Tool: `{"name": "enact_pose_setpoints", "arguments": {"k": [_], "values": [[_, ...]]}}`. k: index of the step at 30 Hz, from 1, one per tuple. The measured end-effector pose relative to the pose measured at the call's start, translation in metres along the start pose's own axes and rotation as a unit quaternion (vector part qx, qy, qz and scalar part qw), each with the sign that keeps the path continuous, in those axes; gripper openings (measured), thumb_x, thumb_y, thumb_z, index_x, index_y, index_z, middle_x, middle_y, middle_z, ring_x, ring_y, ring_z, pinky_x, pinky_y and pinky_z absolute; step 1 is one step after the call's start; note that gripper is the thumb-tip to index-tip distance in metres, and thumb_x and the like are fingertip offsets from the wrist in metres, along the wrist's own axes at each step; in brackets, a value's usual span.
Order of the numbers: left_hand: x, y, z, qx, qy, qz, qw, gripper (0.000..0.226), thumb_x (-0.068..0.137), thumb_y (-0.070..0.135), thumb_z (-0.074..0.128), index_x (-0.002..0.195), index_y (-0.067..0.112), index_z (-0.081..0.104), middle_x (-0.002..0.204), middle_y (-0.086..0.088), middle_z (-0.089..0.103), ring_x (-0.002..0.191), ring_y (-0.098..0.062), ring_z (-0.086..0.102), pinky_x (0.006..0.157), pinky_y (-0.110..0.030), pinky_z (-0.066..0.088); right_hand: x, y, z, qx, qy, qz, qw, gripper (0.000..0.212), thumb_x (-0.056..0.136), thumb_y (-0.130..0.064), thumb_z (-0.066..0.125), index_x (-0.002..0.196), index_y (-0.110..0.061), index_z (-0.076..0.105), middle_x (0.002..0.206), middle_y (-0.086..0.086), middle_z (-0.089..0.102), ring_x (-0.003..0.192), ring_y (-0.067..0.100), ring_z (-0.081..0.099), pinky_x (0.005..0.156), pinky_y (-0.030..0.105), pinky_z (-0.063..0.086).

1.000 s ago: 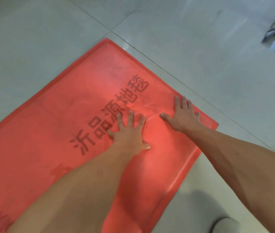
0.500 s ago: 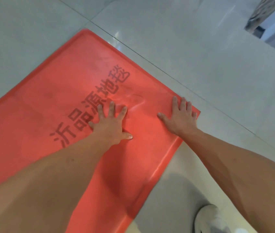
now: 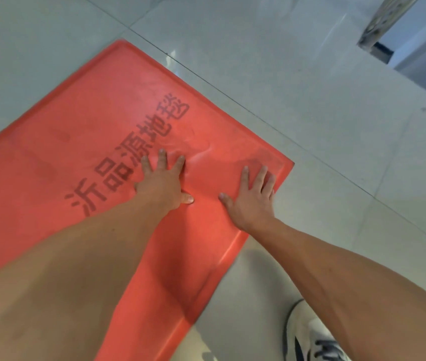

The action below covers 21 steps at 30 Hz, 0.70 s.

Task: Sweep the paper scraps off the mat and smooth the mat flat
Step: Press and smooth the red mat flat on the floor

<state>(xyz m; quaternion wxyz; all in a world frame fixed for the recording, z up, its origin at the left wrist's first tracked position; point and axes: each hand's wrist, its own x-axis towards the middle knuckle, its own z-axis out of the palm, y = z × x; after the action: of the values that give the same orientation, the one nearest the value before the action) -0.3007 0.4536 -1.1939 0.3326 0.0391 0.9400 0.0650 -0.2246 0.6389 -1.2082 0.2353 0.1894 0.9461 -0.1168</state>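
Note:
A red mat (image 3: pixel 81 121) with dark printed characters lies on the tiled floor, one corner pointing away from me. My left hand (image 3: pixel 163 182) presses flat on the mat beside the characters, fingers spread. My right hand (image 3: pixel 252 198) lies flat near the mat's right corner, fingers spread, close to the raised edge. A faint crease (image 3: pixel 204 152) shows in the mat just beyond the fingertips of my left hand. I see no paper scraps on the mat.
Pale grey floor tiles (image 3: pixel 310 87) surround the mat. My white shoe (image 3: pixel 310 337) stands on the floor at the bottom right. A wall corner with a dark gap (image 3: pixel 381 49) is at the top right.
Both hands stay flat on the mat. My right hand has slid back from the corner toward me, and the view has shifted slightly.

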Motion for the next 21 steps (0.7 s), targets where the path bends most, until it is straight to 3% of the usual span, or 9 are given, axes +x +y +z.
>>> {"name": "enact_pose_setpoints", "arguments": {"k": [7, 10, 14, 18, 21], "values": [[-0.016, -0.005, 0.021, -0.007, 0.066, 0.017, 0.998, 0.091, 0.082, 0.056, 0.065, 0.154, 0.036, 0.012, 0.164, -0.004, -0.007, 0.147, -0.04, -0.006, 0.114, -0.059, 0.024, -0.026, -0.021, 0.014, 0.003, 0.001, -0.03, 1.0, 0.091, 0.093, -0.066, 0.037, 0.157, -0.017, -0.007, 0.159, 0.019, -0.026, 0.147, 0.041, -0.019, 0.117, 0.06, 0.005], [-0.013, -0.013, 0.015, -0.007, 0.04, 0.047, 0.998, 0.093, 0.081, 0.054, 0.067, 0.155, 0.034, 0.014, 0.163, -0.009, -0.006, 0.147, -0.041, -0.007, 0.118, -0.055, 0.016, -0.035, -0.028, 0.016, -0.009, -0.013, -0.044, 0.999, 0.09, 0.094, -0.066, 0.035, 0.156, -0.018, -0.008, 0.16, 0.015, -0.027, 0.147, 0.038, -0.02, 0.115, 0.065, 0.008], [-0.027, -0.036, 0.01, 0.029, 0.043, 0.112, 0.992, 0.097, 0.081, 0.055, 0.066, 0.156, 0.022, 0.013, 0.162, -0.016, 0.0, 0.149, -0.036, -0.002, 0.121, -0.039, 0.001, -0.044, -0.04, 0.019, -0.024, -0.025, -0.051, 0.998, 0.086, 0.095, -0.065, 0.033, 0.156, -0.02, -0.007, 0.16, 0.008, -0.028, 0.148, 0.032, -0.022, 0.107, 0.075, 0.013], [-0.059, -0.057, 0.033, 0.001, 0.051, 0.051, 0.997, 0.102, 0.079, 0.067, 0.058, 0.155, 0.03, 0.001, 0.164, -0.001, -0.009, 0.15, -0.028, -0.01, 0.119, -0.053, 0.009, -0.051, -0.064, 0.021, -0.06, -0.033, -0.103, 0.992, 0.079, 0.095, -0.064, 0.032, 0.156, -0.03, -0.005, 0.16, 0.005, -0.028, 0.147, 0.031, -0.025, 0.103, 0.079, 0.005], [-0.083, -0.068, 0.051, -0.013, 0.065, 0.04, 0.997, 0.088, 0.088, 0.063, 0.046, 0.155, 0.031, -0.001, 0.163, 0.004, -0.013, 0.15, -0.025, -0.012, 0.118, -0.056, 0.006, -0.057, -0.088, 0.025, -0.098, -0.041, -0.192, 0.976, 0.072, 0.096, -0.059, 0.033, 0.155, -0.036, -0.001, 0.161, 0.004, -0.026, 0.147, 0.03, -0.026, 0.104, 0.079, 0.002]]}}
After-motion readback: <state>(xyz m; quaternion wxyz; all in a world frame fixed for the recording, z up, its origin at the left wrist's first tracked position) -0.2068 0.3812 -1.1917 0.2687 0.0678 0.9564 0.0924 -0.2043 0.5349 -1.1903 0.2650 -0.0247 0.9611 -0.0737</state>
